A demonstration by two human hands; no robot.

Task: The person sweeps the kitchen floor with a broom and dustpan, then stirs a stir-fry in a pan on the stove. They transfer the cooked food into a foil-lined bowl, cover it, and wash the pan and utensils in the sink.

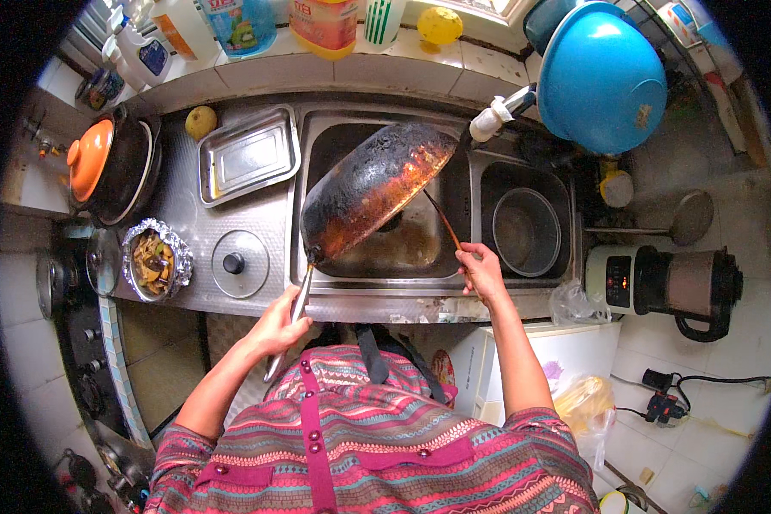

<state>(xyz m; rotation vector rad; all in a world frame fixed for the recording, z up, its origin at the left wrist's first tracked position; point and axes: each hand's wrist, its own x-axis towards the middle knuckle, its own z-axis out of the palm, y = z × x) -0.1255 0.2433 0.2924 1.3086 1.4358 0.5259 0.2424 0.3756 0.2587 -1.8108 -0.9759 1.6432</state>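
Observation:
My left hand (276,326) grips the metal handle (301,297) of a wok (379,186). The wok is tipped on its side over the large basin of a stainless steel sink (453,283). Its blackened underside faces up and to the left, with rusty orange patches near the rim. In my right hand (482,273) is a thin brown stick-like handle (446,221), whose far end passes behind the wok's rim and is hidden. Brownish wet residue (417,238) shows on the basin floor below.
A metal pot (527,231) sits in the smaller basin, near the faucet (491,119). Left of the sink are a steel tray (249,157), a glass lid (241,273) and a foil-lined bowl of food (154,263). A blue plastic basin (604,77) stands back right; a blender (668,283) is at right.

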